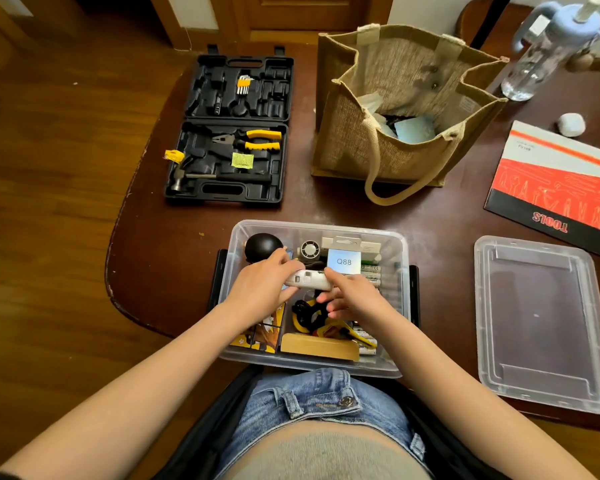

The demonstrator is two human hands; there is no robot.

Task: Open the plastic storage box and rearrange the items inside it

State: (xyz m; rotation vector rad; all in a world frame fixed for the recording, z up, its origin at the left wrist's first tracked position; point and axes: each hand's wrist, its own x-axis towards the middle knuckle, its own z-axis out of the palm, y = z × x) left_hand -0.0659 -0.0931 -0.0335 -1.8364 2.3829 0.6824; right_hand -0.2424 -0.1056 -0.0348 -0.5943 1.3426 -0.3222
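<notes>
Both forearms reach into the storage box (400,251), left hand (262,284) and right hand (355,297) each with grip clamped on the white device (307,279).

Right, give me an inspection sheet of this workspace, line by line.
Surface: dark brown table, worn along its left edge.
Job's things: clear storage box open at the near edge, holding a black ball, a Q88 card, batteries and a wooden block; its lid lies to the right.
Clutter: open black tool case, jute bag, water bottle, red TOOLS booklet.
Grippers: left hand and right hand both hold a white device over the box.
Cables: black and yellow cord in the box.
Surroundings: wooden floor.
</notes>
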